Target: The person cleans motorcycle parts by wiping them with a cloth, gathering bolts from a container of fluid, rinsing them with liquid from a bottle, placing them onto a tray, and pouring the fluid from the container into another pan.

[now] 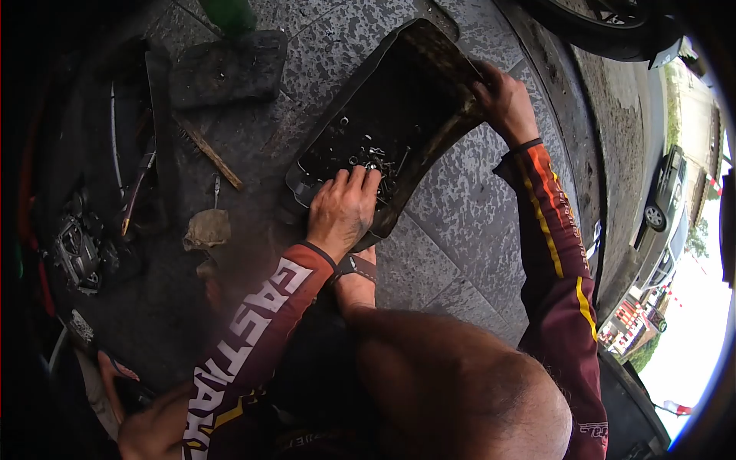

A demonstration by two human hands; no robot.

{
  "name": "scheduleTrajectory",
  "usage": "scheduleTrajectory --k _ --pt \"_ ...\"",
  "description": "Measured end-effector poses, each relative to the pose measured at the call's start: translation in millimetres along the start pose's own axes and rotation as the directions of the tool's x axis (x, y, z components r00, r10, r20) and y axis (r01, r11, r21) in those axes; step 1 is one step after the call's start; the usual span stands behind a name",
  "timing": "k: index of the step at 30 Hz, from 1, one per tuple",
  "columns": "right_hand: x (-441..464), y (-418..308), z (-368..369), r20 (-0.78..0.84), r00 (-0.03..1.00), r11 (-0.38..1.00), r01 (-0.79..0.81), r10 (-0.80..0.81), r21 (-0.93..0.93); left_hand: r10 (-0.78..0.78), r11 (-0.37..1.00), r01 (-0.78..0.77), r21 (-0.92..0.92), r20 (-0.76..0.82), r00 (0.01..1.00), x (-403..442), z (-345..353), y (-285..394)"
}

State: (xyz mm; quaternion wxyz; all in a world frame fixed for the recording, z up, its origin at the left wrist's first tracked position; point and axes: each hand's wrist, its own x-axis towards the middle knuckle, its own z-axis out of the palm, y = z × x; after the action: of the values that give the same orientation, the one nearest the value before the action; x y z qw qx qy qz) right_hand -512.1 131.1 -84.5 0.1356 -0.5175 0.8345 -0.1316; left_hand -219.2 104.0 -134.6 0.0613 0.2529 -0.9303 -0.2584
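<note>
A black, rough-edged tray [410, 69], open at the top, is tilted over the floor in front of my knees. Small metal screws, nuts and washers [389, 170] lie heaped toward its near side. My left hand [345, 203] reaches over the near rim, its fingers bent down together into the hardware. Its fingertips touch the pieces, but anything pinched under them is hidden. On the far right corner, my right hand [506, 103] grips the tray's rim, with fingers wrapped over the edge.
A wooden-handled brush [208, 156] lies on the tiled floor [468, 207], left of the tray. Beyond it sit a dark flat block [228, 69] and a green object [228, 14]. Metal parts [78, 253] crowd the left. A tyre [598, 34] stands upper right; another person's leg [149, 429] shows lower left.
</note>
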Motion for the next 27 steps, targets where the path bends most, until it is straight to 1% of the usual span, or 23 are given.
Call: scheduleTrajectory --k 1,2,4,5,6,8,9,10,12,13,14,15,16,17,18,20,21,22,23,24,25,26,27 --pt "-0.8 0.3 0.4 -0.008 1.000 0.999 0.003 -0.003 -0.045 0.003 1.000 -0.003 -0.018 0.003 1.000 0.6 -1.6 -0.3" --pt "-1.4 2.0 2.8 -0.006 1.000 0.999 0.002 -0.002 -0.037 0.001 1.000 -0.001 -0.013 0.009 1.000 1.7 -3.6 -0.3" --pt "-2.2 8.2 7.7 0.012 0.997 0.989 -0.075 0.077 -0.126 0.077 0.987 -0.092 -0.130 -0.115 0.990 5.6 -10.6 -1.7" --pt "-4.7 18.7 12.9 0.001 0.996 0.990 -0.092 0.093 -0.103 0.109 0.964 -0.138 -0.225 -0.137 0.985 7.8 -16.3 -3.8" --pt "-10.0 27.5 17.5 0.006 0.995 0.991 -0.095 0.096 -0.096 0.108 0.965 -0.134 -0.223 -0.129 0.986 10.9 -22.5 -5.2" --pt "-22.2 43.5 26.4 0.003 0.978 0.975 -0.209 0.210 -0.075 0.179 0.914 -0.257 -0.314 -0.256 0.950 17.2 -35.7 -8.8" --pt "-32.2 51.1 30.0 0.003 0.959 0.958 -0.284 0.284 -0.031 0.169 0.905 -0.263 -0.335 -0.283 0.944 19.0 -42.2 -9.9" --pt "-42.0 49.4 28.0 0.012 0.945 0.943 -0.326 0.326 0.071 0.177 0.908 -0.265 -0.325 -0.276 0.945 21.1 -48.5 -12.7" --pt "-62.3 40.0 25.0 -0.052 0.909 0.908 -0.406 0.412 0.105 0.101 0.926 -0.241 -0.291 -0.422 0.901 26.0 -62.2 -18.4" --pt "-73.1 39.5 25.9 -0.070 0.882 0.883 -0.457 0.466 0.107 0.031 0.928 -0.192 -0.320 -0.446 0.894 27.4 -69.6 -18.3" --pt "-84.9 41.0 29.4 -0.089 0.851 0.854 -0.508 0.518 0.107 -0.004 0.940 -0.151 -0.307 -0.453 0.891 27.1 -71.1 -21.4" --pt "-97.4 41.4 34.7 -0.140 0.835 0.846 -0.518 0.532 0.126 -0.033 0.946 -0.123 -0.299 -0.466 0.884 27.3 -72.7 -22.5" --pt "-108.3 37.6 35.9 -0.138 0.814 0.825 -0.545 0.564 0.150 -0.062 0.951 -0.093 -0.294 -0.479 0.875 27.0 -73.4 -23.5" --pt "-119.8 37.1 43.2 -0.124 0.787 0.792 -0.577 0.605 0.202 -0.083 0.950 -0.064 -0.306 -0.445 0.892 23.9 -70.1 -27.1" --pt "-131.0 35.7 47.9 -0.108 0.757 0.754 -0.606 0.645 0.253 -0.071 0.951 -0.076 -0.301 -0.447 0.892 22.7 -66.8 -26.8" --pt "-146.8 9.0 49.8 -0.094 0.714 0.696 -0.632 0.694 0.342 -0.212 0.940 0.038 -0.339 -0.492 0.844 21.9 -58.3 -24.3" --pt "-155.8 1.3 55.8 -0.075 0.706 0.687 -0.650 0.704 0.325 -0.230 0.946 0.089 -0.311 -0.452 0.862 17.3 -51.5 -27.2" --pt "-162.8 -10.3 59.7 -0.043 0.710 0.665 -0.636 0.703 0.392 -0.217 0.948 0.077 -0.308 -0.454 0.864 14.5 -43.4 -27.0" --pt "-167.9 -22.9 61.7 0.000 0.688 0.637 -0.672 0.726 0.377 -0.322 0.911 0.140 -0.389 -0.455 0.830 13.8 -34.3 -24.9" --pt "-174.1 -32.7 70.2 0.033 0.658 0.571 -0.676 0.752 0.466 -0.425 0.861 0.198 -0.469 -0.447 0.787 12.8 -26.3 -22.9" --pt "-182.9 -37.9 85.1 0.056 0.648 0.500 -0.637 0.760 0.587 -0.513 0.807 0.295 -0.512 -0.359 0.780 8.9 -20.7 -21.5" --pt "-188.9 -44.6 96.7 0.081 0.642 0.419 -0.585 0.762 0.695 -0.503 0.813 0.283 -0.509 -0.367 0.783 7.6 -17.9 -19.0" --pt "-189.2 -58.4 99.8 0.137 0.615 0.323 -0.575 0.777 0.752 -0.632 0.620 0.396 -0.677 -0.132 0.763 7.4 -15.3 -15.5"
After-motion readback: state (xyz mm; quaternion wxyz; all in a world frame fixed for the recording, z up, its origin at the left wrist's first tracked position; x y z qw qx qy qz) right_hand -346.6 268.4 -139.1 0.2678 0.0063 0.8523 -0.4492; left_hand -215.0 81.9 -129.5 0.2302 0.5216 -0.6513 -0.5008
